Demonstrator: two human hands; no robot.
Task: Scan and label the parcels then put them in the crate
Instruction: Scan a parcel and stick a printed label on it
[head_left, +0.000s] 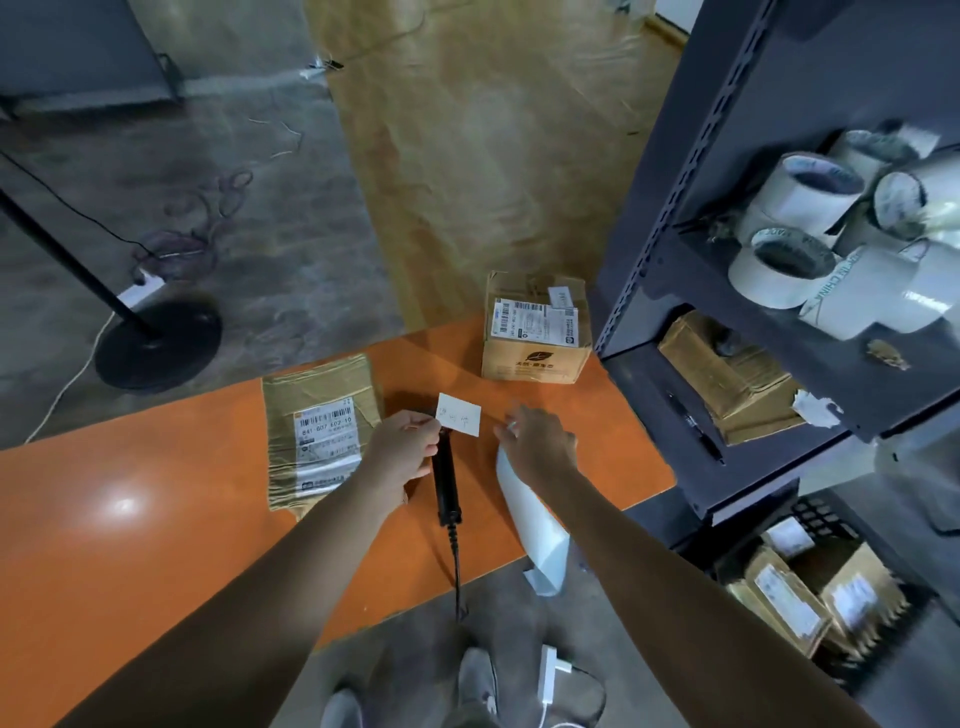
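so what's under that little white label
The black barcode scanner lies on the orange table beneath the label, which the left hand pinches. Its head end is covered.

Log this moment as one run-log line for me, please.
left hand: pinches white label | right hand: over backing strip | scanner: lying on table

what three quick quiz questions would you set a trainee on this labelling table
1. True or false: the black scanner lies on the orange table.
2. What does the left hand pinch? A) a small white label B) a tape roll C) a pen
3. Fill in: ___ parcels sit on the table, a flat parcel and a cardboard box.
Key: 1 true; 2 A; 3 two.
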